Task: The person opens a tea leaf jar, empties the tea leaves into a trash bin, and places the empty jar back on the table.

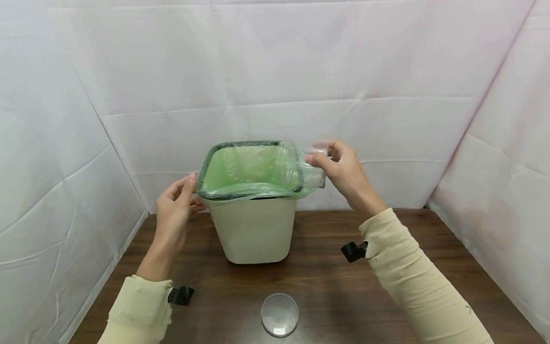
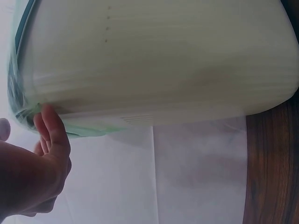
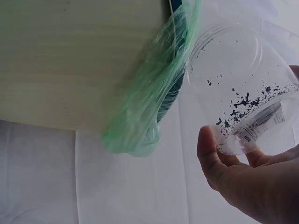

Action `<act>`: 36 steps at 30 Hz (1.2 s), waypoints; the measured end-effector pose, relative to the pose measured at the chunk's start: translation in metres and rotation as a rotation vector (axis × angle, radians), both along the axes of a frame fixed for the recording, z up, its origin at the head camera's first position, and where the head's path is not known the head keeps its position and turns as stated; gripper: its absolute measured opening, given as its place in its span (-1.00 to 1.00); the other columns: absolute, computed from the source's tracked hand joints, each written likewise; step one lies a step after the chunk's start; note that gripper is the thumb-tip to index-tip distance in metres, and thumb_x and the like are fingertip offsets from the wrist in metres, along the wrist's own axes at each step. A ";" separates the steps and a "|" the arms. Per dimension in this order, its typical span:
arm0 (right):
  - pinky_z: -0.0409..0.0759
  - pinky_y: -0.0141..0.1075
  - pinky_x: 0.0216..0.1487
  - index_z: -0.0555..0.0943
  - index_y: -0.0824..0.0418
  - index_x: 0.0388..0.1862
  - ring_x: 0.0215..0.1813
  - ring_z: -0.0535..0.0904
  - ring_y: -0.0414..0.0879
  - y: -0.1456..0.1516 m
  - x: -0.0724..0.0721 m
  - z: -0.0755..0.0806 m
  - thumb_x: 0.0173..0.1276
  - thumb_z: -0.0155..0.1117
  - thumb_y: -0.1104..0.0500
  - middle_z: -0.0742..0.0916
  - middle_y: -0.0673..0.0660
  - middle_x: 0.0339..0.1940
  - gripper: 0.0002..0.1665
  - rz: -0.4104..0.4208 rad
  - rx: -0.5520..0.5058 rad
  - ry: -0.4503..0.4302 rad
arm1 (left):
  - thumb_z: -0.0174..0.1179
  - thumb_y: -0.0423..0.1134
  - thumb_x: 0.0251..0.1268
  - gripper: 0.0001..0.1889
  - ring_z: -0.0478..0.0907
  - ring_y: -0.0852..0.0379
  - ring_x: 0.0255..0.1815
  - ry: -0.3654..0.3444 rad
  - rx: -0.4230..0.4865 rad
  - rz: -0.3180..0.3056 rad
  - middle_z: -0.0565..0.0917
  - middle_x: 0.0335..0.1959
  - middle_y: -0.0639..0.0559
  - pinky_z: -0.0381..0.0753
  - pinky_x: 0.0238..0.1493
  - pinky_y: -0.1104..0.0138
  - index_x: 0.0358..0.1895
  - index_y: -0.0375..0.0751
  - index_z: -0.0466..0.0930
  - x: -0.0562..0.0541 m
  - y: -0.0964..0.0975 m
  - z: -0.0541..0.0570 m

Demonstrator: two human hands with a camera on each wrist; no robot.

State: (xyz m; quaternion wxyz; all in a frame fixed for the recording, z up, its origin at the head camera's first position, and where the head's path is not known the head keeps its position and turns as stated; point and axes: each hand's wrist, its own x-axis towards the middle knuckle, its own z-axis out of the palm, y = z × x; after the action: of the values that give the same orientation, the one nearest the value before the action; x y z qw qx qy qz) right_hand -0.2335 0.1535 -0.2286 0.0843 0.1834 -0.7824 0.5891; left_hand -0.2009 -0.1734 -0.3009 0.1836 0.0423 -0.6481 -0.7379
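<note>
A cream trash bin (image 1: 255, 234) stands on the table, lined with a translucent green bag (image 1: 251, 167) folded out over its dark rim. My left hand (image 1: 174, 203) holds the bin's rim at the left corner, thumb on top and fingers against the outside. In my right hand (image 1: 343, 167) is a clear plastic jar (image 1: 291, 165), gripped near its base. The jar lies tipped on its side, its mouth end over the bin's right edge. Dark specks and a barcode label (image 3: 264, 121) show on the jar in the right wrist view.
On the brown wooden table (image 1: 326, 286), a round clear lid (image 1: 280, 315) lies near the front edge. White cloth walls (image 1: 283, 71) close in the back and both sides. Bunched green bag film (image 3: 135, 126) hangs outside the bin's right side.
</note>
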 end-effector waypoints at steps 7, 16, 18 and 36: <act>0.36 -0.06 0.27 0.43 0.26 0.31 0.17 0.55 0.03 0.005 0.003 -0.001 0.38 0.27 0.02 0.68 0.16 0.00 -0.39 -0.022 -0.042 0.004 | 0.24 0.06 0.42 -0.46 0.58 0.23 -0.43 -0.004 0.012 0.015 0.56 -0.10 -0.03 0.68 -0.27 0.39 0.25 -0.28 0.55 -0.001 0.000 0.001; 0.50 -0.23 0.01 0.40 0.26 0.30 0.08 0.59 0.03 0.012 0.007 -0.003 0.36 0.29 0.05 0.65 0.22 0.05 -0.39 -0.013 -0.089 -0.010 | 0.24 0.13 0.39 -0.42 0.57 0.22 -0.36 -0.026 -0.050 0.005 0.55 -0.05 -0.03 0.66 -0.23 0.39 0.26 -0.23 0.54 0.001 -0.001 0.002; 0.53 -0.25 -0.04 0.40 0.24 0.31 0.07 0.61 0.01 0.014 0.008 -0.003 0.38 0.28 0.06 0.64 0.26 0.09 -0.42 -0.006 -0.087 0.008 | 0.26 0.12 0.38 -0.43 0.57 0.20 -0.35 -0.024 -0.061 0.000 0.55 -0.08 -0.03 0.67 -0.22 0.37 0.26 -0.21 0.54 0.001 0.000 0.003; 0.69 -0.27 -0.16 0.42 0.35 0.30 -0.03 0.64 0.01 0.027 0.016 -0.010 0.40 0.11 0.30 0.61 0.37 0.11 -0.51 0.087 -0.209 0.022 | 0.30 0.07 0.37 -0.45 0.58 0.18 -0.31 -0.028 -0.092 0.002 0.55 -0.12 -0.01 0.67 -0.20 0.36 0.27 -0.19 0.54 0.006 -0.003 0.004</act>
State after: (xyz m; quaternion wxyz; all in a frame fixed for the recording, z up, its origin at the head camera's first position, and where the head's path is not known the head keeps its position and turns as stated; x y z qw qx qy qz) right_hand -0.2171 0.1809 -0.2382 0.0861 0.2138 -0.7073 0.6683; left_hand -0.1948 -0.1767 -0.2969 0.1768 0.0448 -0.6840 -0.7063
